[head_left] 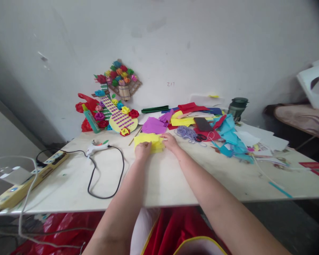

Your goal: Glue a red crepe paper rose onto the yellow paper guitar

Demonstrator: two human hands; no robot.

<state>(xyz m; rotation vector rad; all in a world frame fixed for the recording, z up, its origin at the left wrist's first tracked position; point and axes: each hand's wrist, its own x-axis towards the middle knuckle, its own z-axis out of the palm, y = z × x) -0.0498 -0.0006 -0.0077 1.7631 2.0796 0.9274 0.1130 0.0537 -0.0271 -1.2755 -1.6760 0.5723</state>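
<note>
Yellow crepe paper (147,137), in overlapping pieces, lies on the table in front of me. My left hand (143,151) is closed on its near left part, the fingertips curled over the paper. At the right edge of the same paper, my right hand (170,142) pinches it with bent fingers. Purple crepe paper (154,125) lies just behind the yellow pieces. A thin stick (135,136) rests to the left of them. To the right of my right hand sit a tangle of lilac yarn (186,132) and black-handled scissors (200,137).
A white glue gun (98,147) with a looping black cord lies left, near a power strip (39,177). Behind stand a green glue bottle (90,118) and flower-decorated crafts (119,115). Blue crepe paper (230,136), a dark phone (202,124) and a dark green cup (237,108) are right.
</note>
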